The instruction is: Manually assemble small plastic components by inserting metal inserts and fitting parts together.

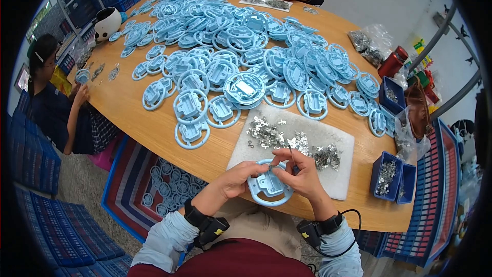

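The left hand (241, 176) grips a round light-blue plastic ring (269, 190) by its left rim, fingers curled around the edge and thumb on top. The ring sits just off the near edge of the table (154, 123), held over the person's lap, and lies between the two hands, touching both. The right hand (302, 172) is above and to the right of the ring, its fingers bunched together; thumb and forefinger pinch a thin metal tool (291, 153) that points upward, while the fingertips press down on the ring's upper rim, where a small metal piece (272, 166) lies. Whether that hand also holds the piece is hard to tell.

Just beyond the hands, a white mat (338, 174) lies on the table with a scatter of small metal clips (287, 138) on it. Farther back, a wide heap of the same blue rings (230, 46) covers much of the tabletop. To the right stand small blue bins (392, 174) with more metal parts. Other people sit at the left side and at the far end.
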A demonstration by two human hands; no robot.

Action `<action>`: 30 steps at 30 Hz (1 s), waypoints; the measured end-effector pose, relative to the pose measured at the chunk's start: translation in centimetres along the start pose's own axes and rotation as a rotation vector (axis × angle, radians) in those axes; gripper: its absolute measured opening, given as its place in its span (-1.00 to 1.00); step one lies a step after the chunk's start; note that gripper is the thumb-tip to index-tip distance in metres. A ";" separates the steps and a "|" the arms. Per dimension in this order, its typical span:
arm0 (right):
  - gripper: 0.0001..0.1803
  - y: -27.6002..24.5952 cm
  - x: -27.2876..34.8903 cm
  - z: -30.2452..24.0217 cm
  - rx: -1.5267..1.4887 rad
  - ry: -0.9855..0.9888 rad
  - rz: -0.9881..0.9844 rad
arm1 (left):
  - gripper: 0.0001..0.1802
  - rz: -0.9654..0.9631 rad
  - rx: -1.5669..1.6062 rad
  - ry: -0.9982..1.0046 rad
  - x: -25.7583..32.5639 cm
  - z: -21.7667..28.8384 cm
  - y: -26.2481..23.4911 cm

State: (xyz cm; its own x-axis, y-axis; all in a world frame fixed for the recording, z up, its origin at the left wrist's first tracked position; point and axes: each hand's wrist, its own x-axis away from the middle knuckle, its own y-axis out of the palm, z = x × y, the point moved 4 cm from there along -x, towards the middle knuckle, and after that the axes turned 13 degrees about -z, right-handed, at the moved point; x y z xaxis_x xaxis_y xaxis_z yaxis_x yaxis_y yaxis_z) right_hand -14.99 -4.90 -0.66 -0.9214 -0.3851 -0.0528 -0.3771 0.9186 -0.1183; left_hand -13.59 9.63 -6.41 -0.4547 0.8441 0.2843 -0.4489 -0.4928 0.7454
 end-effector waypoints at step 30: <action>-0.71 2.7 1.9 -1.9 0.842 -0.177 0.200 | -0.67 0.080 -0.231 -0.021 0.8 1.0 0.9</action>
State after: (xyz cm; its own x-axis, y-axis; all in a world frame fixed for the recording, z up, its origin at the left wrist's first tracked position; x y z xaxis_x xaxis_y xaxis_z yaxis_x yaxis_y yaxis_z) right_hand -17.96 -3.04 0.77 -0.9083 -0.2963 -0.2954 0.0486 0.6266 -0.7778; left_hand -13.61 10.04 -4.90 -0.4805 0.8037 0.3510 -0.5776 -0.5912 0.5629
